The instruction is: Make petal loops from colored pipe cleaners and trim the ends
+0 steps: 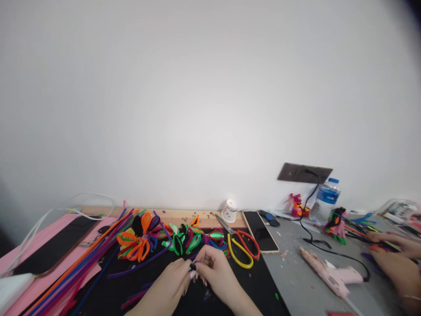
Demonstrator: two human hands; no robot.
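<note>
Above the black mat [253, 294], my left hand [173, 278] and my right hand [213, 267] meet with fingers pinched together. Between their fingertips is a small black piece of pipe cleaner [193, 266], with a bit of purple beside it; the fingers hide most of its shape. Just beyond the hands lie pipe-cleaner flowers: an orange one [142, 250] and green looped ones [177, 242]. A long purple pipe cleaner [131, 271] curves left of my left hand. Scissors [241, 252] with yellow and red handles rest to the right of my right hand.
Long pipe cleaners [79, 270] and a dark tablet-like slab [55, 245] lie left on pink sheets. A paper cup [229, 211] stands by the wall. Rightward are a phone [261, 232], glue gun [332, 272], water bottle [325, 199], black cord [304, 219] and another person's hands [391, 254].
</note>
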